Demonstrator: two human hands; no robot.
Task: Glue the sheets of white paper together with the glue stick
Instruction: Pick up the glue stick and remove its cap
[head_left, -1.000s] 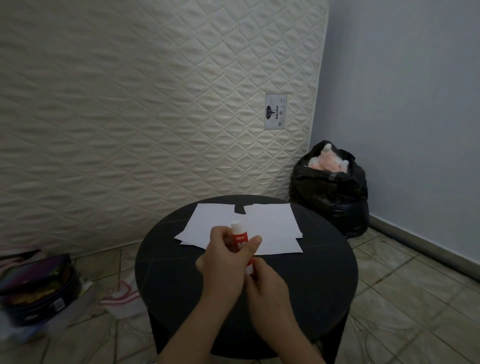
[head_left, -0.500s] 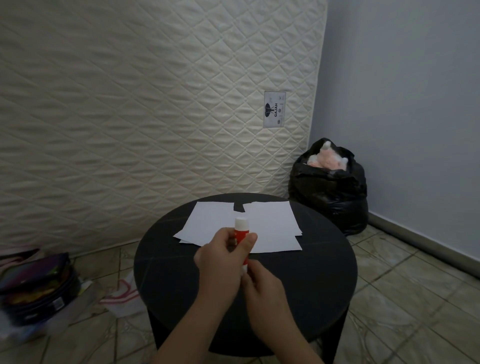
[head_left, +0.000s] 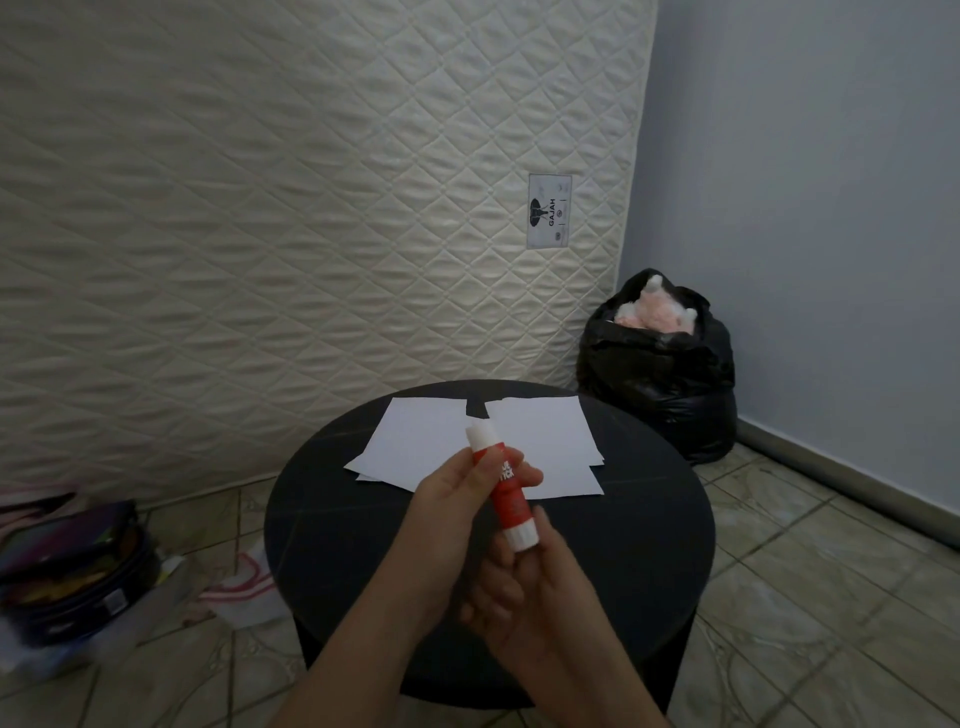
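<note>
A red glue stick (head_left: 506, 493) with white ends is held above the round black table (head_left: 649, 519), tilted with its top end to the upper left. My left hand (head_left: 457, 499) grips its upper red part between fingers and thumb. My right hand (head_left: 530, 587) holds the white lower end from below. Several sheets of white paper (head_left: 550, 441) lie overlapping on the far half of the table, beyond both hands.
A quilted cream mattress (head_left: 311, 234) leans upright behind the table. A black bag (head_left: 660, 384) with pink stuffing sits in the right corner. Bags and clutter (head_left: 67, 566) lie on the tiled floor at left. A blue wall (head_left: 805, 208) stands at right.
The glue stick has tilted and more of its body shows; my right hand has slid down to the white lower end while my left hand keeps its grip higher up.
</note>
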